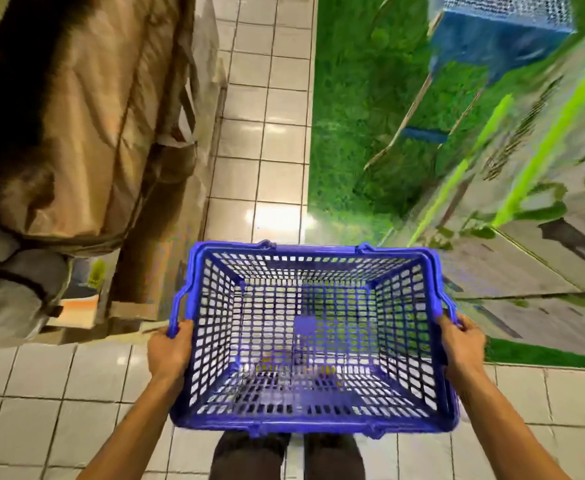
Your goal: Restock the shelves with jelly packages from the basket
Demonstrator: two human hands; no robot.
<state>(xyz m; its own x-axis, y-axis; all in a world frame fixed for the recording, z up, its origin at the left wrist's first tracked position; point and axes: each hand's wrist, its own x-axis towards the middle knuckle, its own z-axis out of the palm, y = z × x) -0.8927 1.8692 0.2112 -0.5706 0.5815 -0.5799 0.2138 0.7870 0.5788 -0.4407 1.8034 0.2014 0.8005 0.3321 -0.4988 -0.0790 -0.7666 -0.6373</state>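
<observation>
Left hand point(169, 348) and right hand point(464, 344) curl around the side rims of the blue basket point(311, 426) — lattice plastic, handles folded down, held over white floor tiles point(266, 150) — tiles showing through its mesh.

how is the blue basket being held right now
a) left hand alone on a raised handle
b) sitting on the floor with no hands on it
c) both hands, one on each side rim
c: the left hand and the right hand each grip one side rim of the blue basket.
</observation>
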